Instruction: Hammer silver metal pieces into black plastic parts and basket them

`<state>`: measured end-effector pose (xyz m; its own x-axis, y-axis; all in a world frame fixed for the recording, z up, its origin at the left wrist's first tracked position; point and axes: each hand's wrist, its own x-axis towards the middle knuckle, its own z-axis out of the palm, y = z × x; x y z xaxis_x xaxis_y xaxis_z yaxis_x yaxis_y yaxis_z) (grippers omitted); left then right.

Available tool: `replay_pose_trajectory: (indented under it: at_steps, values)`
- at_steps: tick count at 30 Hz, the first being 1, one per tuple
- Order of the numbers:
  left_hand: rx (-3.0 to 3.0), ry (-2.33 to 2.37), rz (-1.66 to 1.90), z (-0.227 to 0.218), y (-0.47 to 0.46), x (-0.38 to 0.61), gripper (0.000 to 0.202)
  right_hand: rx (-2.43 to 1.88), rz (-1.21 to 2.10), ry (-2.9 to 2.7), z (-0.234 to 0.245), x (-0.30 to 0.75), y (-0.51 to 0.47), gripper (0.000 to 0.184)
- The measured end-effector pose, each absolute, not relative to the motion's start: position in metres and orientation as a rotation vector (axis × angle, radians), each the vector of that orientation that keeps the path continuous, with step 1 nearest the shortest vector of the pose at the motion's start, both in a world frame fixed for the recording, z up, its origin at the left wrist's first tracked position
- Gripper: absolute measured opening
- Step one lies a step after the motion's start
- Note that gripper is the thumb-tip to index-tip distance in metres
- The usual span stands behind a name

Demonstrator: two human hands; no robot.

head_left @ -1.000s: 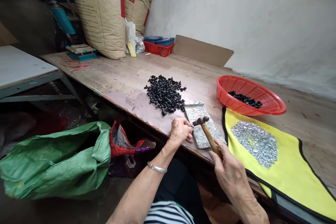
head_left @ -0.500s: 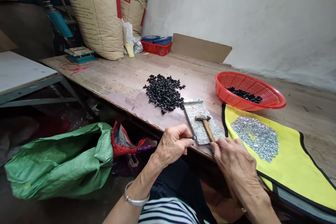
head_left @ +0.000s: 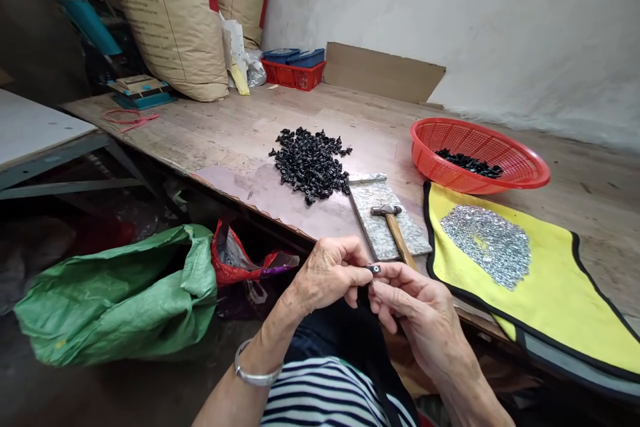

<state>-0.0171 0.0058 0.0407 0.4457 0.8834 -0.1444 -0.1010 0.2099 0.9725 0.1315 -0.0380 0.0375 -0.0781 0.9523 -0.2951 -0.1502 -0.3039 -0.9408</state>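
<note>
A: Where is the small black part [head_left: 376, 269] sitting?

B: It's sitting between the two hands, at the fingertips, just on the person's side of the speckled stone slab [head_left: 363, 203]. The left hand [head_left: 333, 273] is pinching it between thumb and forefinger, and its end is poking out toward the right.

A: And what is the right hand [head_left: 420, 303] doing?

B: Its fingertips are meeting the part from the other side, the forefinger reaching along it and the thumb lying just below. I can't tell whether they are gripping it or only touching.

A: How is the part looking?

B: Dark and tiny, with a bright round spot showing on the face that is turning up to view. The fingers are hiding the rest.

A: What is lying nearby?

B: A ball-peen hammer [head_left: 397, 233] is resting with its head on the slab, its wooden handle pointing back toward the right hand. A heap of black pieces [head_left: 311, 167] is spreading by the slab's far left corner. On the right, small silvery metal pieces [head_left: 505, 253] are lying on a yellow cloth [head_left: 555, 313] with black edging, and a red plastic basket [head_left: 434, 163] is holding more black pieces.
</note>
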Motion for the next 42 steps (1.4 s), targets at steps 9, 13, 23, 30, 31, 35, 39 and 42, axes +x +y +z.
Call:
replay_pose_trajectory:
  at_steps: [9,13,23,30,31,35,39,42]
  values:
    - [0.923,0.687,0.788,0.021,0.015,-0.017,0.015,-1.233,1.679,-0.7,0.039,0.134,-0.036,0.025]
    - [0.955,0.703,0.757,0.021,0.016,-0.017,0.014,-1.237,1.719,-0.674,0.039,0.135,-0.033,0.026]
    - [1.136,0.808,0.634,0.03,0.01,-0.019,0.008,-1.323,1.782,-0.793,0.03,0.132,-0.034,0.02]
    - [1.025,0.867,0.839,0.018,0.014,-0.016,0.015,-1.427,1.489,-0.94,0.066,0.183,0.014,0.018]
    - [1.014,0.887,0.847,0.016,0.013,-0.014,0.013,-1.435,1.332,-0.93,0.077,0.198,0.03,0.016]
    - [1.008,0.926,0.799,0.013,0.009,-0.007,0.01,-1.452,0.945,-0.78,0.111,0.249,0.089,0.008]
    - [1.017,1.03,0.861,0.015,0.014,-0.019,0.01,-1.608,0.812,-0.827,0.101,0.281,0.094,0.013]
    - [1.061,1.299,0.979,0.013,0.03,-0.044,0.009,-2.128,0.464,-1.261,0.066,0.305,0.074,0.019]
